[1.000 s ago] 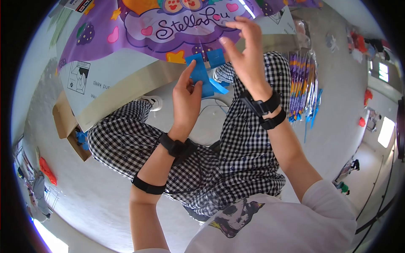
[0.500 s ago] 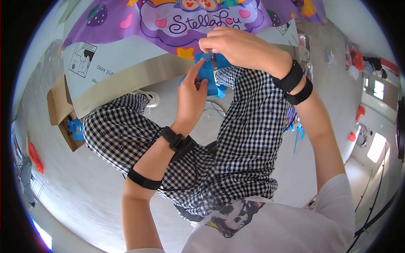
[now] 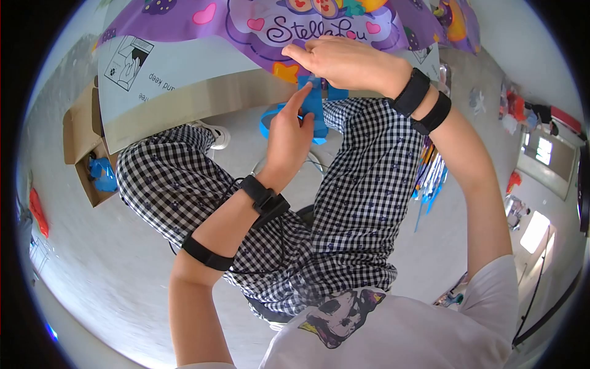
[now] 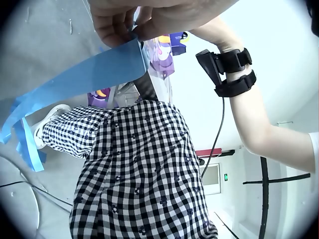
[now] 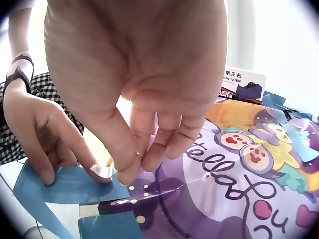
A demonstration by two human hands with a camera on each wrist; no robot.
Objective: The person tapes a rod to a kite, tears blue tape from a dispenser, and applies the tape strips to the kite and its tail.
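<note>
My left hand (image 3: pixel 291 136) holds a blue strip (image 4: pixel 94 74) at the near table edge, pinching it in the left wrist view. Its index finger lies straight along the strip's upper end, with a glossy patch at the tip. My right hand (image 3: pixel 353 66) is just above, over the glossy purple sheet (image 5: pixel 199 174) lettered "StellaLou". In the right wrist view its fingers curl and the thumb tip meets the index; I cannot tell whether anything thin is between them. A second blue piece (image 5: pixel 110 226) lies beside the strip at the sheet's edge.
A box with "DISPENSER" print (image 5: pixel 241 84) stands behind the sheet. The pale table covering (image 3: pixel 184 86) extends to the left. On the floor at left is an open cardboard box (image 3: pixel 83 144) with blue material inside. Wrapped purple packs (image 3: pixel 430 169) lie beyond the right knee.
My right hand has turned over and come left above the left hand, its fingers going from spread to curled. The left hand stays on the blue strip. The head view has shifted.
</note>
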